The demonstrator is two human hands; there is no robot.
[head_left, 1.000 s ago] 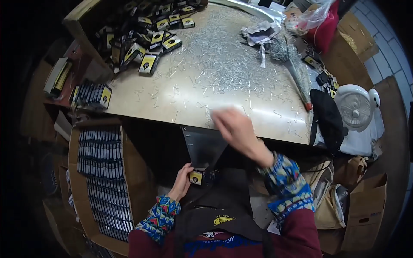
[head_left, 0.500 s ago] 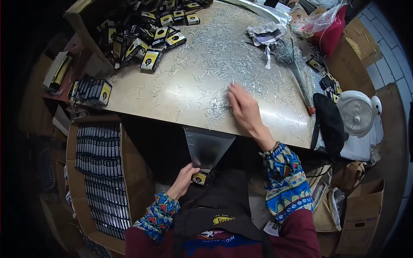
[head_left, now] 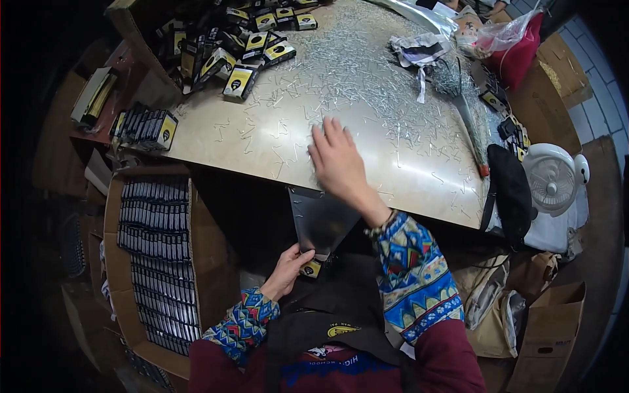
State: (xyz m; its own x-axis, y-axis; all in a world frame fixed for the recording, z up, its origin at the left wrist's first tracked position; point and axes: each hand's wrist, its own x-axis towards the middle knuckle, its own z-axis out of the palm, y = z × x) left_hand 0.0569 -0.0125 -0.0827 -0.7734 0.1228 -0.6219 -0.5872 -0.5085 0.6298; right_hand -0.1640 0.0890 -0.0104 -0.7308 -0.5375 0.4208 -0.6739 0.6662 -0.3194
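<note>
At the lower mouth of a grey metal chute (head_left: 319, 219), my left hand (head_left: 287, 270) grips a small black-and-yellow box (head_left: 310, 268). Its thumb lies along the chute's end, and the fingers are partly hidden. The chute hangs from the front edge of the table (head_left: 419, 187), with a few bits of wire stuck to its left side. Above its top, my right hand (head_left: 339, 160) lies palm down at the table edge, fingers stretched and slightly apart. Many small bent wire hooks (head_left: 357, 82) are scattered over the tabletop. Whatever lies beneath my right palm is hidden.
Loose black-and-yellow boxes (head_left: 242, 80) spill from a carton at the back left. A row of boxes (head_left: 147, 128) stands on the left corner. Below, a carton (head_left: 196, 242) holds packed boxes. On the right are a black pouch (head_left: 508, 190) and a white fan (head_left: 550, 180).
My right hand has swept left across the table edge to above the chute, where a small heap of hooks lay. The left hand stays on the box. The view has shifted slightly.
</note>
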